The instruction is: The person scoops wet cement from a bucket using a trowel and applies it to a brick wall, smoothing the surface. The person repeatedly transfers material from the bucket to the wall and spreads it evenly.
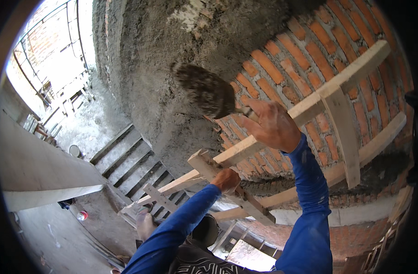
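My right hand [274, 124] is closed around the handle of a trowel [209, 93], raised in front of the wall. Dark wet mortar covers its blade, which is blurred. Lower and to the left, my left hand [226, 180] makes a fist on a mortar-stained wooden board [252, 205]. That board crosses two long wooden rails [305, 109]; whether it is fixed to them I cannot tell. Behind the trowel, rough grey mortar [158, 86] coats the left part of the wall, while bare orange brick [318, 59] shows to the right.
Another wooden crosspiece [343, 132] joins the rails on the right. Concrete steps [131, 157] descend at lower left, beside a pale low wall [44, 155]. A dark round container [204, 232] sits below my left forearm. Metal railings [49, 32] stand in bright light at upper left.
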A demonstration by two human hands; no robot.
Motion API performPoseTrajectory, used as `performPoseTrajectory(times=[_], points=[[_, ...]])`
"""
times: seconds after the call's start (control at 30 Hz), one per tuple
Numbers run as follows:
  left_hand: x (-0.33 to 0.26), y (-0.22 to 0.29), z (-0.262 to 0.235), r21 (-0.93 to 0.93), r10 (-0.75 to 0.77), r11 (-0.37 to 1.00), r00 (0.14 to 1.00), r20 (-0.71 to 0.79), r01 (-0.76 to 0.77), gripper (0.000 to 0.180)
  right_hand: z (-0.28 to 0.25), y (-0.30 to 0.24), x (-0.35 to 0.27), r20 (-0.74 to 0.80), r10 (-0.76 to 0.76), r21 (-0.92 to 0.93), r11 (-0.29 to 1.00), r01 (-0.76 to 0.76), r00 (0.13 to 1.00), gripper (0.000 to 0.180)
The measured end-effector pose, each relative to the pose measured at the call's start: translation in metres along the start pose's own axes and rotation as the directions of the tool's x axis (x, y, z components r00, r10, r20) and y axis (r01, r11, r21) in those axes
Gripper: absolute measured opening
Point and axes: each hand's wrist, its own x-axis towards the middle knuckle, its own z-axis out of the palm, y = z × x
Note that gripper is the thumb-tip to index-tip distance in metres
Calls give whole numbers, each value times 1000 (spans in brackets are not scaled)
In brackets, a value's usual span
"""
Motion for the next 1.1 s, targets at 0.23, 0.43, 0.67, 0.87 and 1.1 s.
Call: performPoseTrajectory(times=[0.23, 0.43, 0.67, 0.87, 1.1], points=[[-3, 0, -7, -35, -5, 999, 996, -89, 2, 11, 5, -7, 98, 478, -418, 734, 673, -90, 772, 27], [-4, 2, -4, 0, -15, 1000, 994, -105, 15, 11, 8, 109, 228, 463, 306, 619, 560, -551, 832, 30], [-1, 2, 0, -71, -39, 997, 998, -50, 35, 14, -86, 99, 114, -438, 332, 351, 919, -181, 836, 36], [-2, -1, 3, 79, 23, 997, 995, -102, -15, 13, -27, 54, -117, -260, 388, 268, 909, -319, 884, 36], [-1, -2, -18, 0, 38, 999, 993, 109, -39, 52, 115, 17, -362, 436, 560, 585, 419, -695, 705, 16]])
